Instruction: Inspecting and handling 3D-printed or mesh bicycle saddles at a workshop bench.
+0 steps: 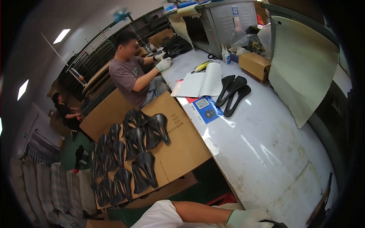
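Observation:
My left hand, in a whitish glove, reaches in at the bottom edge over the near side of the white table. Its fingers are closed on a smooth black piece, probably a bicycle saddle, mostly cut off by the frame. My right hand is out of the picture. Farther up the table lie black bicycle saddles with long centre slots, beside an open notebook. To the left, several more black saddles stand in rows on a cardboard sheet.
A co-worker in white gloves sits at the table's far left side, hands near black items. An open cardboard box, small bottles and a yellow-handled tool lie farther back. A pale hanging sheet borders the right. Sacks stand lower left.

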`<state>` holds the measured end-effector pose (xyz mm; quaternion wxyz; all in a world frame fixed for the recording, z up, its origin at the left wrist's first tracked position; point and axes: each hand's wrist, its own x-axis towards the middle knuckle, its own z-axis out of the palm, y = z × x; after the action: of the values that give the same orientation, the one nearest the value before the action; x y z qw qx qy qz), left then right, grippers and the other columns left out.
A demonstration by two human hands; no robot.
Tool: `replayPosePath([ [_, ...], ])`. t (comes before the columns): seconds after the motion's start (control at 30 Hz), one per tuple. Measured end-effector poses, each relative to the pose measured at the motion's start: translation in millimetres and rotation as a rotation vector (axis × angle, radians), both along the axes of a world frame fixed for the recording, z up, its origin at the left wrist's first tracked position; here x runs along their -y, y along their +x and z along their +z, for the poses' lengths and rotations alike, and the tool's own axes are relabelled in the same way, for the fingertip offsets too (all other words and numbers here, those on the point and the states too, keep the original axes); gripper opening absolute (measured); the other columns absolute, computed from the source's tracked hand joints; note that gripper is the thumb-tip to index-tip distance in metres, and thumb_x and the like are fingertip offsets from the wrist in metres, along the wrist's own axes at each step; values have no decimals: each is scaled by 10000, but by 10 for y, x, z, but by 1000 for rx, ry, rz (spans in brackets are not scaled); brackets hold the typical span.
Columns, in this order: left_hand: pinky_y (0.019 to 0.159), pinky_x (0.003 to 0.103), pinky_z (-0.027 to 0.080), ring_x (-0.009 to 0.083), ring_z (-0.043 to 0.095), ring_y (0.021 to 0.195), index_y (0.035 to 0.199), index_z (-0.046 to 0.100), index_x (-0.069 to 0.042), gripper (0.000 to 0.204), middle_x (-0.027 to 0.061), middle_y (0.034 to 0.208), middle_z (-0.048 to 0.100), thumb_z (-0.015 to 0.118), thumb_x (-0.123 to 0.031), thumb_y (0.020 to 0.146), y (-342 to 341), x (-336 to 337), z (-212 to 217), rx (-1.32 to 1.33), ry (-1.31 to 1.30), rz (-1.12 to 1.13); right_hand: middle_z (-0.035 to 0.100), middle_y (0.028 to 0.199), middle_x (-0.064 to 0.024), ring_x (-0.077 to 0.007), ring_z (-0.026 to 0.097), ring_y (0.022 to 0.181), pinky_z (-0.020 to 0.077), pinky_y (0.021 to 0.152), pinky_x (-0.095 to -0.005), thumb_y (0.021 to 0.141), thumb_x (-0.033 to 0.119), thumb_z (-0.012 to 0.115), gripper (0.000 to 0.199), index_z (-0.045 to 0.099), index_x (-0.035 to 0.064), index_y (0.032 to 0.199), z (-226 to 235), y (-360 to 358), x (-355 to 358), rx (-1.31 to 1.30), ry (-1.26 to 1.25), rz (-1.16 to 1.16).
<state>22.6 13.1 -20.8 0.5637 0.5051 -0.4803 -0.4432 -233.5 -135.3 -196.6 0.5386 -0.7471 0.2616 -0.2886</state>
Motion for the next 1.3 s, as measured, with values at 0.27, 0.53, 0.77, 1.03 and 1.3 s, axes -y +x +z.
replayPosePath([
  [0.27, 524, 399, 480, 282, 621, 621, 882, 649, -28, 306, 75, 684, 564, 656, -321, 971, -635, 513, 421, 571, -848, 453, 613, 1357, -218, -373, 601, 1215, 451, 1075, -497, 998, 602, 459, 746, 570, -19, 1396, -447, 700, -293, -32, 59, 369],
  [0.53, 576, 422, 511, 329, 653, 697, 987, 678, -8, 352, 117, 815, 641, 679, -360, 972, -419, 430, 183, 449, -829, 349, 665, 1274, -236, -378, 649, 1155, 484, 1026, -507, 972, 535, 539, 670, 625, -22, 1335, -448, 1314, -655, -66, 131, 620],
  [0.77, 861, 508, 574, 439, 703, 1002, 1143, 710, 24, 464, 243, 1146, 706, 806, -290, 815, 190, -136, -293, 384, -506, 105, 711, 1201, -252, -382, 690, 1102, 513, 984, -516, 948, 476, 609, 605, 672, -24, 1283, 790, 117, -146, -346, -5, 2],
  [1.03, 998, 528, 528, 399, 584, 1253, 1479, 454, 39, 746, 247, 1387, 568, 568, -543, 1026, 431, 455, -765, 383, -297, 1042, 691, 869, -85, -209, 654, 795, 539, 740, -359, 1033, 437, 585, 535, 656, -78, 1159, 1699, 433, -210, 89, 93, 164],
  [1.3, 1099, 501, 426, 367, 533, 1327, 1473, 481, 23, 623, 239, 1453, 534, 506, -450, 1068, 46, 823, 230, 29, 26, 53, 668, 648, -165, -300, 696, 611, 558, 593, -386, 1054, 375, 587, 471, 608, -83, 1163, 2211, -1004, -44, 469, 387, -825],
])
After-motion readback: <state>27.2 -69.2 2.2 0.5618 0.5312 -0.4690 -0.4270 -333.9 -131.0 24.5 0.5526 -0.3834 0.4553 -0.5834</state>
